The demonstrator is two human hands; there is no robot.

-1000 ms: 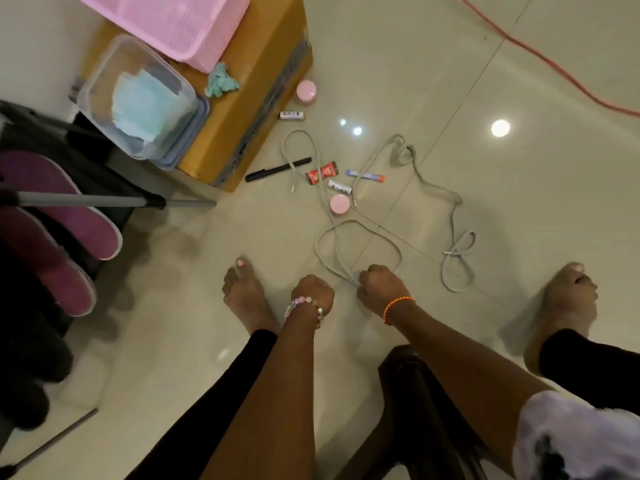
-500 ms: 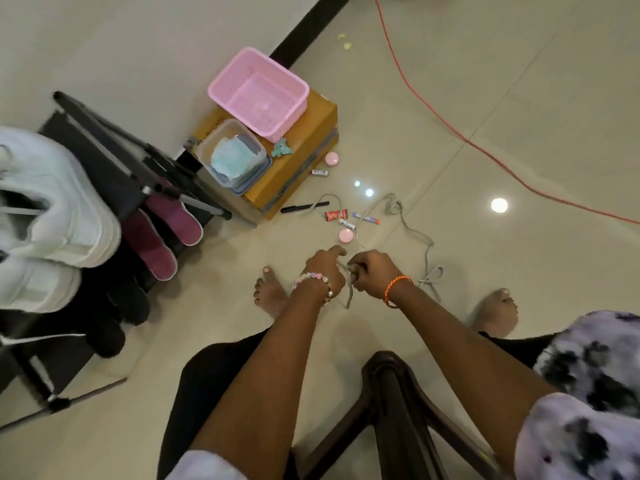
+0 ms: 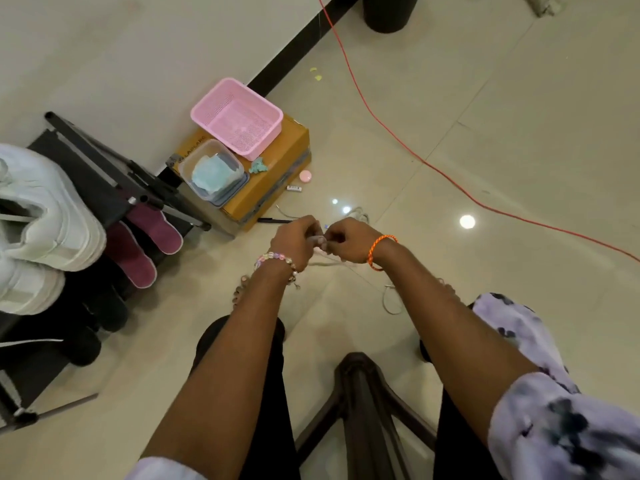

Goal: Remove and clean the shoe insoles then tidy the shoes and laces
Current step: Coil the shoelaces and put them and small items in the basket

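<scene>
Nearest, at six o'clock, a dark wooden chair frame (image 3: 360, 403) stands between the person's legs, with both forearms reaching out over it. Beyond it the left hand (image 3: 294, 245) and the right hand (image 3: 348, 242) meet just above the floor (image 3: 485, 161), knuckles up, and the fingers of both are curled and pinching a short stretch of grey shoelace (image 3: 317, 240) between them. That stretch runs roughly nine-to-three, hand to hand, so neither hand is nearer to it. The rest of the lace drops toward five o'clock onto the floor, where a loop (image 3: 389, 299) shows beside the right forearm; more grey lace (image 3: 358, 213) peeks out at twelve o'clock behind the hands. Any knot or fold in the pinch is hidden by the knuckles, and I cannot tell whether these pieces are one lace or two. Out at nine o'clock, well apart from the hands, white shoes (image 3: 45, 220) sit on a dark rack (image 3: 114, 181), cut off by the frame edge, with purple insoles (image 3: 152, 233) on the shelf below.
</scene>
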